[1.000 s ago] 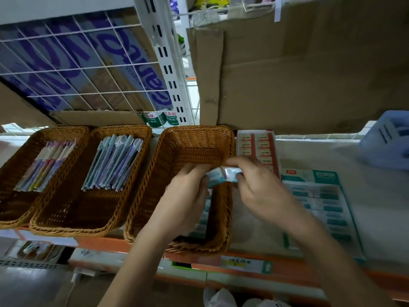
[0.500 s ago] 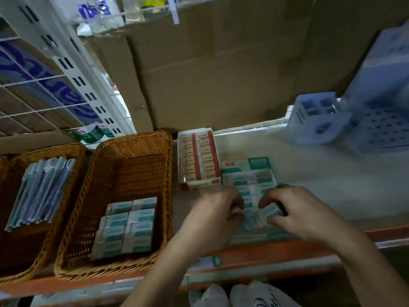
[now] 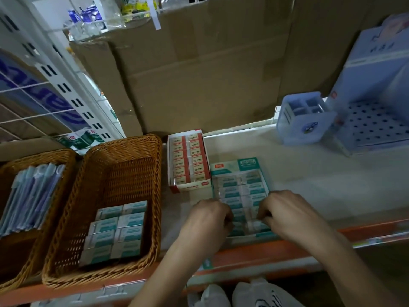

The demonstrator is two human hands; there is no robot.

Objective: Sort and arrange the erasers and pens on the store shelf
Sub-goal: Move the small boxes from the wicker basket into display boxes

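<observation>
While both hands dig into the near end of the teal box [image 3: 241, 171], it sits on the shelf [image 3: 309, 173] just right of the red box [image 3: 188, 160], touching it, w/ the basket [image 3: 132, 140] close on the left, prob so each pick is a short hop across. R hand [image 3: 287, 216]: fingers [image 3: 262, 218] curled down, pinching what looks like an eraser [image 3: 259, 226] in the front rows. L hand [image 3: 208, 220]: fingers curled too, tips hidden, so can't tell if they hold anything. Basket's near half has teal erasers [image 3: 117, 231] laid flat in two neat columns; far half bare, room for more. Pens [image 3: 31, 196] lie apart in the pen basket [image 3: 44, 155]. Step in hand, I'd say: lifting more erasers out for the basket.
</observation>
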